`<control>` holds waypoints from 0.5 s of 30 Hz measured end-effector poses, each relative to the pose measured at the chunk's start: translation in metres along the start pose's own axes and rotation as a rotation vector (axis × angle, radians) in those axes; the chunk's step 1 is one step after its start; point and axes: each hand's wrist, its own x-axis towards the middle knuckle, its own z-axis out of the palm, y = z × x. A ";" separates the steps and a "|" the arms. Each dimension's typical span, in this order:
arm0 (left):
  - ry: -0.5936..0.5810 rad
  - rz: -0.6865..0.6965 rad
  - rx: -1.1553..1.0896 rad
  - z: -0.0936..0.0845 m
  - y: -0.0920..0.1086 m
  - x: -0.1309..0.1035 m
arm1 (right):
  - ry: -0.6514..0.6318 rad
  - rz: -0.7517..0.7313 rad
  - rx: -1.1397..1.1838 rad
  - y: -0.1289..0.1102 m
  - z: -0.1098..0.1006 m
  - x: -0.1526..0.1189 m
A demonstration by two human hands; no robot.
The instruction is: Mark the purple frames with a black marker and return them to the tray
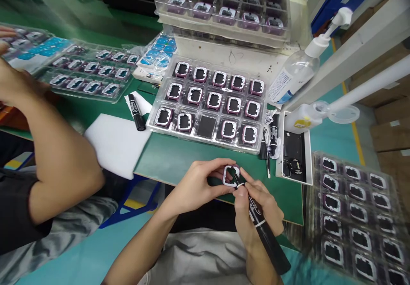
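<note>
My left hand (200,186) pinches a small square watch case (226,177), white-faced with a purple side, above the table's front edge. In my right hand (261,204) is a black marker pen (270,244), its tip at the inner edge of the case. My right fingers also lie close beside the case; whether they touch it I cannot tell. Behind my hands a clear plastic tray (205,138) holds several like cases in rows, with one pocket in the front row holding none.
Stacked trays (224,27) stand at the back, another tray (358,216) at the right. Near it are a pump bottle (296,74) and a white box (309,165). At left lie a capped marker (136,112), a white foam sheet (117,142) and a co-worker's arm (60,148).
</note>
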 end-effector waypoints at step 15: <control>-0.005 -0.003 -0.042 -0.002 0.003 0.001 | -0.045 -0.154 0.054 0.002 -0.001 0.006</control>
